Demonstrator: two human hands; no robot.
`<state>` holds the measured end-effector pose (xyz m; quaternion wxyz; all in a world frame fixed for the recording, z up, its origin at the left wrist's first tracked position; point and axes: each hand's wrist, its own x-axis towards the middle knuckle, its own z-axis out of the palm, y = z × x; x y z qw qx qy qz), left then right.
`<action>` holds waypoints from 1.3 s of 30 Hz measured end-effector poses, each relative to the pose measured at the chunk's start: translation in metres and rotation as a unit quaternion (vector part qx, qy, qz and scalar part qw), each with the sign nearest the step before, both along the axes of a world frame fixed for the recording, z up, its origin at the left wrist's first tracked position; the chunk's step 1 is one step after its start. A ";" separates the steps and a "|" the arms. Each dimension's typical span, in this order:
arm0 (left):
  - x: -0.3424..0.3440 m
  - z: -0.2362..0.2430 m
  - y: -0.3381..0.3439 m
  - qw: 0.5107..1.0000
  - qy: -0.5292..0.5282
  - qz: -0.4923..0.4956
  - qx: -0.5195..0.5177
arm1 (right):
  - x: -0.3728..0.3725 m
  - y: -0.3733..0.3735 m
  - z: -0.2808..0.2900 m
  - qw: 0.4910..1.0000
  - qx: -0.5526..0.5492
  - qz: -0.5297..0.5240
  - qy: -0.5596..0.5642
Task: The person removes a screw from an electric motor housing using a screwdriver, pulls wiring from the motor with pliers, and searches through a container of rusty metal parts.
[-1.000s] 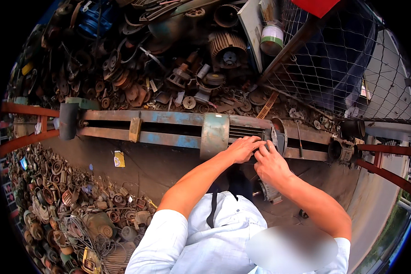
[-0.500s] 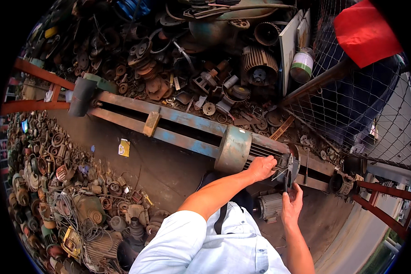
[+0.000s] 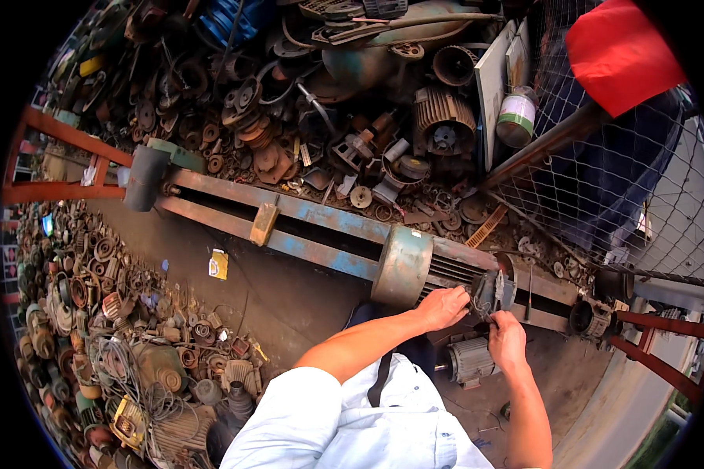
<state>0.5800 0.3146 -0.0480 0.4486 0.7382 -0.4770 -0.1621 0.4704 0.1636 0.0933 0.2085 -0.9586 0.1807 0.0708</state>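
A large electric motor [image 3: 403, 266], with a worn grey-green end cover and dark fins, lies across two steel rails. Beside its right end my left hand [image 3: 443, 308] is closed, fingertips curled at the thin wires [image 3: 477, 298] by the fins. What it pinches is too small to make out. My right hand [image 3: 508, 338] is closed just below a grey metal piece [image 3: 489, 288] at the motor's end. Its fingers hide what they grip. A slim screwdriver-like tool [image 3: 529, 291] stands out beyond the motor, to its right.
The blue-painted rails [image 3: 321, 250] carry a rusty block [image 3: 264, 224] and end in red stands [image 3: 657, 363]. Below them a small grey finned motor [image 3: 471, 359] sits on the ground. Heaps of scrap parts [image 3: 164, 363] lie left and behind. Wire mesh [image 3: 633, 203] rises at right.
My right hand has turned and closed its fingers at the motor's end; earlier its thumb and fingers were apart around a dark handle. My left hand stays nearly in place. The view has shifted slightly.
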 end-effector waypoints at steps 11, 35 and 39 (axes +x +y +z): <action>0.028 0.015 -0.046 0.980 0.011 -0.184 0.072 | 0.041 -0.009 0.039 0.955 -0.085 0.283 -0.024; -0.009 0.020 -0.005 0.995 0.063 -0.039 0.065 | 0.037 -0.008 0.027 0.980 -0.025 0.190 0.045; 0.014 0.018 -0.025 0.999 -0.012 -0.028 -0.032 | 0.041 0.003 0.035 0.903 -0.160 0.379 0.126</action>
